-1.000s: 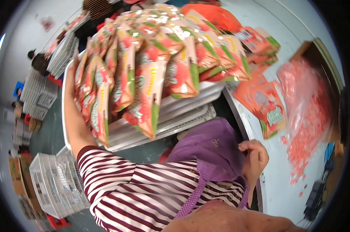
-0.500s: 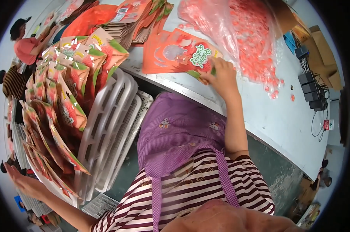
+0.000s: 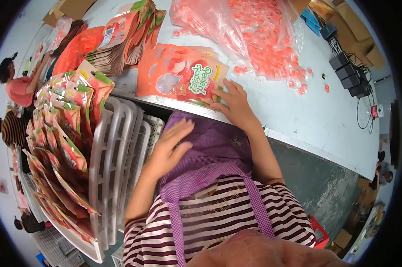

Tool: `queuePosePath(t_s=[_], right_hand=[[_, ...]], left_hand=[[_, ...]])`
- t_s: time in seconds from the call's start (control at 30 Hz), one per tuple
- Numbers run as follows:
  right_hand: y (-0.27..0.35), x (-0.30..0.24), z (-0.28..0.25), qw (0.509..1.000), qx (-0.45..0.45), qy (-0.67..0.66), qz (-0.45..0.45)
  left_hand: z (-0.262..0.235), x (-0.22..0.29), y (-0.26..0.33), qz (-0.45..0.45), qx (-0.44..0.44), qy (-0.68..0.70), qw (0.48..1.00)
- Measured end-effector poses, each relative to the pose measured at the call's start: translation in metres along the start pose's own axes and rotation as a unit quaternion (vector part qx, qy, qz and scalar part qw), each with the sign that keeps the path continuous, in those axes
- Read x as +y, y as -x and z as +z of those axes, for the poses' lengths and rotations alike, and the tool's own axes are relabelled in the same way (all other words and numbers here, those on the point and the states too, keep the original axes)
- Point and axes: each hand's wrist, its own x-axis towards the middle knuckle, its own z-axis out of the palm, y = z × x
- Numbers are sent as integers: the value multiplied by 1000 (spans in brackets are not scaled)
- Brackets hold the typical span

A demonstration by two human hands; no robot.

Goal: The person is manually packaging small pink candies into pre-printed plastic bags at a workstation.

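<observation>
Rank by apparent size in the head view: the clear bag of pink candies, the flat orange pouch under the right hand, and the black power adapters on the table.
1. Clear bag of pink candies, largest.
2. Flat orange pouch under the right hand.
3. Black power adapters, smallest, though they lie farther off near the rim.

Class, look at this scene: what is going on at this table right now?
A person in a striped shirt and purple apron stands at a white table. The right hand rests on the near edge of a stack of flat orange pouches. The left hand lies open against the apron, holding nothing. To the left, a white plastic rack carries many filled pouches. A clear bag of small pink-orange sweets lies farther back.
</observation>
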Motion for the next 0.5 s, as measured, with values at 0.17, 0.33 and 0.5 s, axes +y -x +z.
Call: queuePosePath(t_s=[0.17,0.33,0.5], right_hand=[[-3,-5,-5,991,11,-107,84],[-19,-8,-12,924,55,-276,260],[-20,7,0,825,105,-473,291]], left_hand=[[11,-36,-70,57,30,-230,971],[22,-62,-76,31,-19,-333,942],[27,-63,-77,36,-7,-331,943]])
